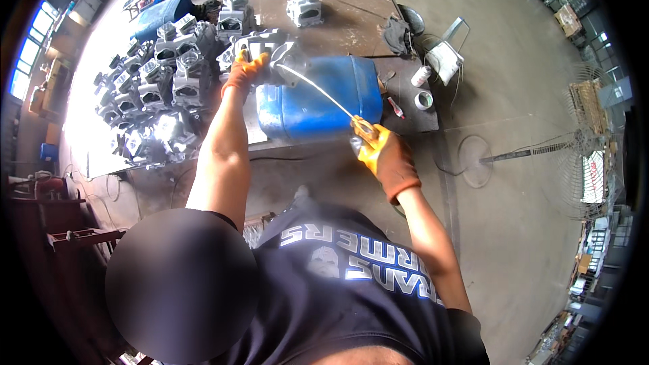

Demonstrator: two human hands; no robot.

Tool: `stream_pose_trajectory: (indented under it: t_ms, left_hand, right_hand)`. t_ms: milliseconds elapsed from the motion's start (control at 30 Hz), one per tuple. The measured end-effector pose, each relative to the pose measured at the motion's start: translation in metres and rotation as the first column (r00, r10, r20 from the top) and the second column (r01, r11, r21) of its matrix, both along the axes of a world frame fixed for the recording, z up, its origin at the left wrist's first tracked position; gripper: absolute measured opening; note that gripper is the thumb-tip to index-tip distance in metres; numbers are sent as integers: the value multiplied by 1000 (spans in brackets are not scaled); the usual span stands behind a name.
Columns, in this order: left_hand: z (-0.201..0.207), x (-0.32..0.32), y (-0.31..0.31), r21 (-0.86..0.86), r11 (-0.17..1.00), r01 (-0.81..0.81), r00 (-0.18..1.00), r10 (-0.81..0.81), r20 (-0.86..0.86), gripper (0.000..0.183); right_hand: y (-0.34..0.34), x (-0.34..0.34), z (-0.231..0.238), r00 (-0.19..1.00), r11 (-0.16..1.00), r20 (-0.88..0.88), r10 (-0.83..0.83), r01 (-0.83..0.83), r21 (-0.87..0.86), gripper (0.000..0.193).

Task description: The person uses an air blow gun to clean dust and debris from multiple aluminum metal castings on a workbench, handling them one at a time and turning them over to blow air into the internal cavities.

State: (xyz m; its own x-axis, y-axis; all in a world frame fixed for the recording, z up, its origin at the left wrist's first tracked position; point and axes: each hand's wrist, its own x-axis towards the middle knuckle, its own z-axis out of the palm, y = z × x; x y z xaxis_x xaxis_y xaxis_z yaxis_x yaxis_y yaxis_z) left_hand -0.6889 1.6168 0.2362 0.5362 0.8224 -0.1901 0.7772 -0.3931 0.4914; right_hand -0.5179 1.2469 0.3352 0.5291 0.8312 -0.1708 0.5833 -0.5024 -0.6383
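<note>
My left hand [245,71], in an orange work glove, grips a grey metal casting [262,44] at the near left edge of the table. The fingers curl over its side. A gloved right hand [384,155] of mine is closed around the handle end of a long thin rod-like tool [318,86]. Its pale shaft slants up and left, and the tip reaches the casting; whether it goes inside an opening, I cannot tell. Below the shaft lies a blue plastic drum [321,98] on its side, partly under the casting. My palm hides most of the tool's handle.
Rows of similar grey castings [159,71] crowd the table's left; one casting [304,7] stands apart farther back. A tape roll [423,100], a white bottle [420,76] and a red-handled tool [396,108] sit at the right. A pedestal fan [578,142] stands on the floor beyond.
</note>
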Motion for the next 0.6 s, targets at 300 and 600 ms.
stream_pose_trajectory:
  t_ms: [300,600]
  left_hand:
    - [-57,4,57,72,996,45,996,-49,68,32]
    - [-65,-14,52,21,996,-88,970,81,230,43]
  right_hand:
    - [-41,3,-47,989,992,83,-121,123,-23,31]
    - [-35,-9,-34,996,996,48,-81,82,-24,37]
